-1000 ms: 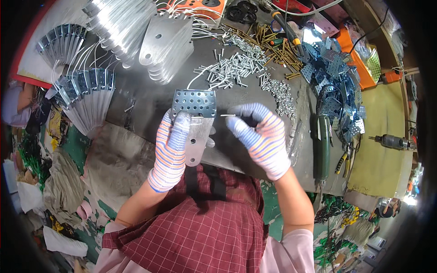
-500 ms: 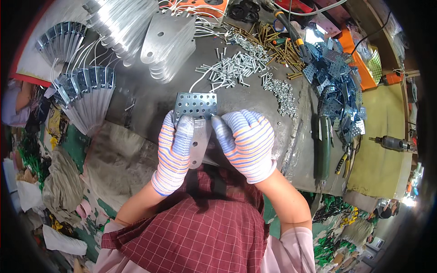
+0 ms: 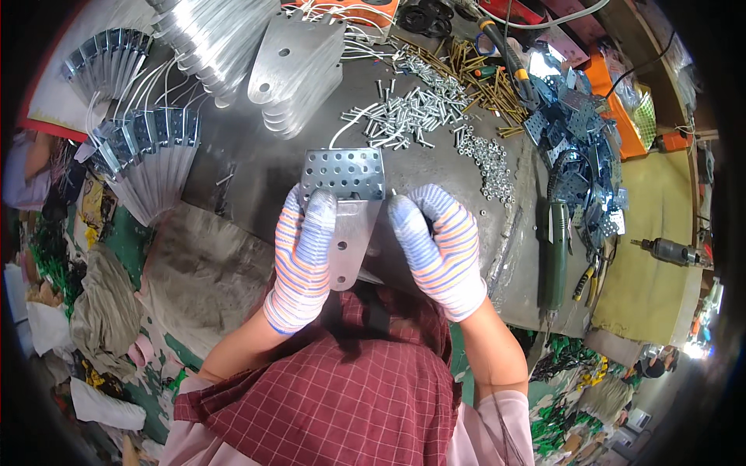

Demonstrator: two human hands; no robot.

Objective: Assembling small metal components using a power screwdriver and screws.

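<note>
Both hands wear striped knit gloves. My left hand (image 3: 303,260) grips a flat metal plate (image 3: 351,247) with round holes, held upright over the front of the grey workbench (image 3: 256,167). A perforated metal bracket (image 3: 344,175) sits across the plate's top end. My right hand (image 3: 437,247) is at the plate's right edge, fingers curled, thumb against the metal. Whether it pinches a small screw I cannot tell.
Stacks of flat metal plates (image 3: 299,66) lie at the back. Fanned brackets (image 3: 148,155) lie at the left. Screws (image 3: 408,116) and nuts (image 3: 489,159) are scattered behind the hands. A heap of blue-grey brackets (image 3: 579,132) and a green power tool (image 3: 553,248) lie at the right.
My right hand has moved in against the plate's right edge and stayed there. The plate and bracket have shifted slightly; the left hand keeps its grip.
</note>
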